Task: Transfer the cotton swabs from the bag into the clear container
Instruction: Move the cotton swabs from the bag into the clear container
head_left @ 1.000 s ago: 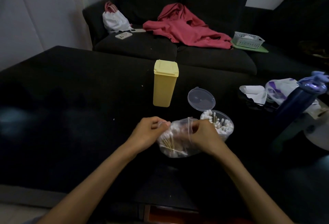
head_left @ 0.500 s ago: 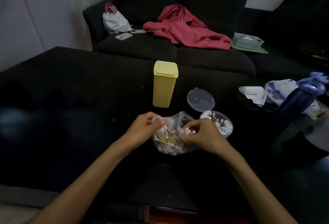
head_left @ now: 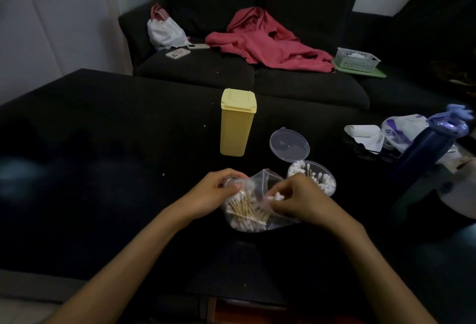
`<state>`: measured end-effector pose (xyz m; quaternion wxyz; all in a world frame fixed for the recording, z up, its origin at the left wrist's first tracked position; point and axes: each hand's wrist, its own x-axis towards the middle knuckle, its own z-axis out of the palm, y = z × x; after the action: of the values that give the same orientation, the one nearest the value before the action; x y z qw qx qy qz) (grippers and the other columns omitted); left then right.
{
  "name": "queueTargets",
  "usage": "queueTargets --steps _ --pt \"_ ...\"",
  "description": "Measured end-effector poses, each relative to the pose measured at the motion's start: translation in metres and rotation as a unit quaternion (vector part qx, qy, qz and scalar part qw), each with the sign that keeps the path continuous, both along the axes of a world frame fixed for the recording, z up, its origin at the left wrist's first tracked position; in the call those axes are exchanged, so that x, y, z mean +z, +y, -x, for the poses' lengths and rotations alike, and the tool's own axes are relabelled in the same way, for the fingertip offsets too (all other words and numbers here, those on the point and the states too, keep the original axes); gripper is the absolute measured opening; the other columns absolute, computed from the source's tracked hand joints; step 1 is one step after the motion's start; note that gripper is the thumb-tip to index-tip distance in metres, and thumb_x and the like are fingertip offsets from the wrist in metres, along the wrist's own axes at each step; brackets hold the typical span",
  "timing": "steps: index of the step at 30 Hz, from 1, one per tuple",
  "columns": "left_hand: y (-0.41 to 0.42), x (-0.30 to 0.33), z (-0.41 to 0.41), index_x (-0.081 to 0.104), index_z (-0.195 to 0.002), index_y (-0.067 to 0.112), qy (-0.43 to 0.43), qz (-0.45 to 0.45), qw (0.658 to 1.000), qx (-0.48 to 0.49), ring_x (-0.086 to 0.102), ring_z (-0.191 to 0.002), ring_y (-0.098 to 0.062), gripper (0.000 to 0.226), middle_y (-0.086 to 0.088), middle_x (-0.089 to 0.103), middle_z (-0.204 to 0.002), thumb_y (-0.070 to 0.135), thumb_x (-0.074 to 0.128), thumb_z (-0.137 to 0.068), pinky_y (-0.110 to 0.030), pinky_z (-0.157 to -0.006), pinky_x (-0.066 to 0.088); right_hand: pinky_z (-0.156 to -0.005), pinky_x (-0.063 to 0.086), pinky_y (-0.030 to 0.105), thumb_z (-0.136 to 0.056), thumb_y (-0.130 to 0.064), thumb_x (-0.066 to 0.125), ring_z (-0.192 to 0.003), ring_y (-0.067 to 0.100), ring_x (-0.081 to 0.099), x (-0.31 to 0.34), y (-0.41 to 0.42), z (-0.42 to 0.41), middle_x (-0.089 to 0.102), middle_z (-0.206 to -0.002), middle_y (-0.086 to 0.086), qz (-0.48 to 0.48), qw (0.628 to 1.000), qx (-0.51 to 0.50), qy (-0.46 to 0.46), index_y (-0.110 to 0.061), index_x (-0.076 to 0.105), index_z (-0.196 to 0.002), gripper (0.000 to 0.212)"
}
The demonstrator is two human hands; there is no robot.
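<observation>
A clear plastic bag point(head_left: 253, 210) of cotton swabs lies on the dark table in front of me, its mouth open toward the back. My left hand point(head_left: 215, 196) pinches the bag's left edge. My right hand point(head_left: 300, 200) reaches into the bag's mouth and pinches a small bunch of cotton swabs point(head_left: 277, 197) by their white tips. Just behind that hand stands the clear round container point(head_left: 325, 182), partly filled with upright swabs. Its hinged clear lid point(head_left: 289, 144) is flipped open behind it.
A tall yellow lidded box point(head_left: 237, 123) stands behind the bag. At the right are a dark blue bottle point(head_left: 427, 148), white tissue and a plastic wrapper point(head_left: 401, 133). A dark sofa behind the table holds red clothing point(head_left: 268, 40), a white bag, phones and a basket.
The bag has been opened and laid flatter. My right hand moved from the bag's right edge into its mouth and took hold of some swabs. My left hand stayed on the left edge.
</observation>
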<state>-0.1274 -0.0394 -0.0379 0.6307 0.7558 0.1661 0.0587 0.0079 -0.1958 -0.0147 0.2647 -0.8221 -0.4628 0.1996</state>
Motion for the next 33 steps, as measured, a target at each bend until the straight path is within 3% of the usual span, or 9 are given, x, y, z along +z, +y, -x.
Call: queueTargets --steps 7,11,15,19,23,28,31,33 --pt "0.005 -0.004 -0.001 0.058 -0.111 0.021 0.015 -0.016 1.0 0.01 0.067 -0.09 -0.011 0.019 -0.002 0.065 -0.103 0.016 0.046 -0.098 -0.021 -0.071 0.054 -0.063 0.052 0.011 -0.079 -0.018 0.073 -0.067 0.0 0.068 0.016 -0.011 -0.003 0.073 -0.077 -0.006 -0.062 0.998 -0.001 0.008 -0.019 0.074 -0.084 0.006" --pt "0.008 -0.004 -0.002 0.06 -0.106 0.023 0.009 -0.041 0.999 0.022 0.067 -0.089 -0.008 0.017 -0.001 0.066 -0.101 0.016 0.048 -0.097 -0.022 -0.072 0.051 -0.065 0.052 0.013 -0.076 -0.021 0.075 -0.075 -0.003 0.067 0.023 -0.017 -0.012 0.073 -0.081 -0.008 -0.093 0.994 -0.048 0.023 -0.019 0.076 -0.085 0.009" --pt "0.01 -0.004 -0.001 0.06 -0.107 0.022 0.009 -0.056 0.998 0.02 0.067 -0.09 -0.008 0.017 0.0 0.066 -0.101 0.014 0.048 -0.096 -0.023 -0.073 0.051 -0.063 0.051 0.011 -0.076 -0.019 0.074 -0.078 0.003 0.069 0.026 -0.018 -0.012 0.073 -0.085 -0.001 -0.122 0.986 -0.061 0.093 -0.013 0.075 -0.089 0.014" --pt "0.015 -0.005 -0.002 0.059 -0.108 0.024 0.022 -0.074 0.994 0.082 0.065 -0.098 -0.016 0.017 -0.002 0.065 -0.106 0.015 0.051 -0.095 -0.037 -0.087 0.054 -0.059 0.05 0.009 -0.076 -0.016 0.074 -0.067 0.007 0.07 0.023 -0.015 -0.009 0.073 -0.08 0.003 -0.149 0.975 -0.096 0.133 -0.009 0.074 -0.088 0.013" --pt "0.03 -0.01 0.0 0.049 -0.127 0.023 0.068 -0.126 0.978 0.149 0.063 -0.102 -0.018 0.037 -0.004 0.061 -0.12 0.031 0.057 -0.092 -0.045 -0.094 0.05 -0.057 0.051 0.011 -0.077 -0.01 0.073 -0.061 0.008 0.068 0.023 -0.015 -0.011 0.073 -0.076 0.007 -0.222 0.948 -0.152 0.172 -0.005 0.074 -0.087 0.012" --pt "0.028 -0.004 0.006 0.038 -0.14 0.018 0.157 -0.263 0.932 0.194 0.055 -0.116 -0.021 0.068 -0.004 0.054 -0.133 0.06 0.048 -0.087 -0.04 -0.093 0.048 -0.055 0.05 0.011 -0.076 -0.011 0.074 -0.059 0.008 0.068 0.028 -0.02 -0.017 0.073 -0.079 0.007 -0.264 0.92 -0.197 0.215 -0.005 0.073 -0.091 0.016" --pt "0.009 0.018 0.006 0.048 -0.132 0.023 0.065 -0.402 0.875 0.26 0.049 -0.117 -0.015 0.056 0.001 0.051 -0.131 0.059 0.043 -0.089 -0.03 -0.082 0.046 -0.059 0.054 0.014 -0.076 -0.014 0.074 -0.061 0.009 0.068 0.032 -0.026 -0.023 0.074 -0.08 0.009 -0.264 0.908 -0.212 0.246 -0.006 0.073 -0.091 0.018" --pt "-0.006 0.042 -0.004 0.058 -0.117 0.026 -0.019 -0.379 0.89 0.251 0.057 -0.098 -0.01 0.037 0.005 0.06 -0.111 0.049 0.04 -0.094 -0.026 -0.074 0.046 -0.061 0.054 0.016 -0.074 -0.017 0.075 -0.062 0.008 0.068 0.033 -0.027 -0.027 0.074 -0.08 0.009 -0.256 0.903 -0.22 0.267 -0.007 0.073 -0.093 0.021"
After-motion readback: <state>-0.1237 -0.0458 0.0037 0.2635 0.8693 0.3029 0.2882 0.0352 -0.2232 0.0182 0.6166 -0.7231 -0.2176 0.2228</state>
